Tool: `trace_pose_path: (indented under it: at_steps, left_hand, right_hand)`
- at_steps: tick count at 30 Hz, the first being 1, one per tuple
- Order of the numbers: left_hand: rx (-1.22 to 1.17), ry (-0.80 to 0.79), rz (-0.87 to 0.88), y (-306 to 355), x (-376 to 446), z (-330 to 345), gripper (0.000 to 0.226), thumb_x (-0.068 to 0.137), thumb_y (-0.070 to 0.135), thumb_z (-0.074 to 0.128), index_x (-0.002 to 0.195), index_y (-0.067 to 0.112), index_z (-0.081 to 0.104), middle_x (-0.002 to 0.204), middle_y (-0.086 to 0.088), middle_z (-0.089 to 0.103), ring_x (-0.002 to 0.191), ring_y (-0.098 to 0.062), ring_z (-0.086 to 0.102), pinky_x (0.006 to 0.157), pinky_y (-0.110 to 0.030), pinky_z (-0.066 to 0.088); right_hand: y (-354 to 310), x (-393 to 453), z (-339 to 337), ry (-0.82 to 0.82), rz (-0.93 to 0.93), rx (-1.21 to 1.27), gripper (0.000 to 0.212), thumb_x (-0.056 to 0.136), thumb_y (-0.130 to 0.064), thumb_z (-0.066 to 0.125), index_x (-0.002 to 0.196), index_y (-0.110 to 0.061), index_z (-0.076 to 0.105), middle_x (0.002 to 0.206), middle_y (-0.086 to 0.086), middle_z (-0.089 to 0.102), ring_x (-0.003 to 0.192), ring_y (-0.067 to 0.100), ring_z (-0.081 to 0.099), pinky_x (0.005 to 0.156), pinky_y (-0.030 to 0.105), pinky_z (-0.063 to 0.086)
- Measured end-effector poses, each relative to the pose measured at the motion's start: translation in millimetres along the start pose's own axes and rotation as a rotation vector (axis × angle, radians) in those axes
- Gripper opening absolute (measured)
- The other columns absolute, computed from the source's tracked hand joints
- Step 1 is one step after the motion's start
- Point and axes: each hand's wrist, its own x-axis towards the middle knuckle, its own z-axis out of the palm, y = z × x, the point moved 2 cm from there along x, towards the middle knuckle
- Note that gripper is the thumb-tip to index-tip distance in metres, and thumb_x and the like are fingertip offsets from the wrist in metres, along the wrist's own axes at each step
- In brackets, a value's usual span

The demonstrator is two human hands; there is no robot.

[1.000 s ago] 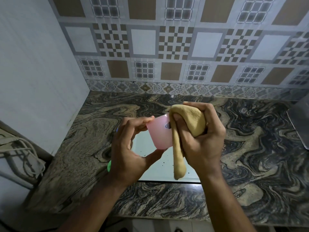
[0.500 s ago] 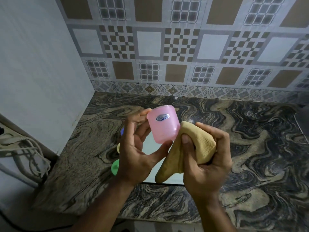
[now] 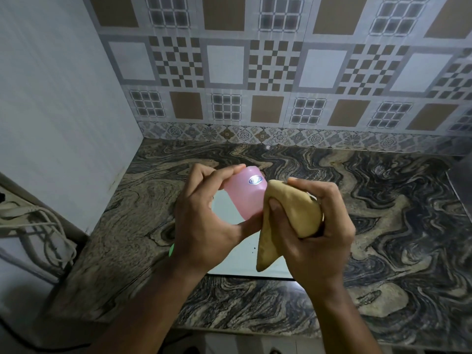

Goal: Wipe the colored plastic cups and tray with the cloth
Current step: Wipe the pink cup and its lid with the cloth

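Note:
My left hand [image 3: 204, 221] holds a pink plastic cup [image 3: 246, 192] above the counter, fingers on its top end and thumb under its lower end; a small oval label faces me. My right hand [image 3: 314, 231] grips a bunched tan cloth [image 3: 293, 210] that presses against the cup's right side, with one end of the cloth hanging down. Below both hands lies a pale tray [image 3: 245, 264], mostly hidden. A sliver of a green cup [image 3: 172, 250] peeks out beside my left wrist.
The marbled stone counter [image 3: 383, 226] runs to a tiled back wall and a plain left wall. Grey cables [image 3: 38, 226] lie off the counter's left edge. A dark object [image 3: 463, 180] sits at the right edge.
The cup has tilted so its label end leans left, and the cloth has come back against the cup's right side. Both hands have shifted slightly.

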Motion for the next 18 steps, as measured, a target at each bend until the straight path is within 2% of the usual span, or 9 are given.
trace_pose_path:
  at_steps: [2,4,7,11,13,15,18]
  left_hand:
    - [0.047,-0.01,0.012,0.0,0.8,-1.4,0.085,0.063,0.075,0.084,0.13,0.023,0.072,0.104,0.005,0.053,0.089,-0.013,0.06,0.071,-0.032,0.056]
    - [0.103,-0.024,0.054,-0.6,1.8,-4.2,0.086,0.065,0.076,0.083,0.131,0.022,0.072,0.102,0.005,0.052,0.085,-0.015,0.058,0.067,-0.035,0.056]
    - [0.164,-0.047,0.133,1.8,2.8,-8.1,0.082,0.068,0.071,0.083,0.13,0.019,0.074,0.099,0.003,0.053,0.084,-0.016,0.057,0.067,-0.036,0.055]
    - [0.215,-0.041,0.175,7.0,6.6,-8.7,0.076,0.07,0.068,0.081,0.127,0.018,0.075,0.098,0.0,0.059,0.084,-0.018,0.061,0.069,-0.037,0.056]
    - [0.23,-0.034,0.155,6.6,7.5,-7.2,0.074,0.067,0.064,0.087,0.126,0.02,0.075,0.098,0.001,0.06,0.083,-0.015,0.061,0.069,-0.034,0.055]
    - [0.249,-0.022,0.135,4.9,6.2,-5.3,0.073,0.062,0.056,0.094,0.125,0.022,0.075,0.1,0.003,0.059,0.083,-0.012,0.058,0.069,-0.03,0.052]
    - [0.209,-0.02,0.087,0.4,3.0,-4.8,0.072,0.059,0.048,0.095,0.122,0.022,0.072,0.108,0.004,0.061,0.091,-0.011,0.062,0.074,-0.031,0.054]
  right_hand:
    - [-2.8,0.2,1.2,-0.08,-0.041,-0.043,0.027,0.086,-0.015,0.088,0.109,-0.014,0.073,0.106,0.005,0.073,0.099,0.017,0.072,0.08,0.032,0.059]
    - [-2.8,-1.6,1.6,-0.196,-0.079,-0.066,0.03,0.081,-0.005,0.091,0.107,-0.006,0.077,0.105,0.005,0.071,0.1,0.01,0.07,0.079,0.025,0.057]
    - [0.6,-1.8,-2.7,-0.277,-0.141,-0.074,0.031,0.079,0.0,0.093,0.106,-0.006,0.08,0.106,0.006,0.071,0.1,0.011,0.07,0.077,0.025,0.057]
    - [5.5,-0.8,-5.2,-0.208,-0.135,-0.126,0.029,0.08,-0.005,0.094,0.103,-0.005,0.077,0.105,0.005,0.072,0.095,0.014,0.071,0.078,0.024,0.056]
    - [7.7,-3.5,-2.2,-0.156,-0.074,-0.104,0.027,0.085,-0.014,0.091,0.106,-0.011,0.075,0.104,0.003,0.073,0.094,0.015,0.072,0.076,0.027,0.058]
    - [12.1,-5.3,0.6,-0.087,0.044,-0.039,0.026,0.088,-0.025,0.086,0.109,-0.023,0.07,0.105,-0.001,0.075,0.093,0.019,0.074,0.074,0.039,0.061]
    - [22.9,-4.9,-0.1,0.022,0.249,0.08,0.025,0.087,-0.026,0.085,0.105,-0.03,0.068,0.102,-0.003,0.075,0.09,0.021,0.073,0.075,0.049,0.062]
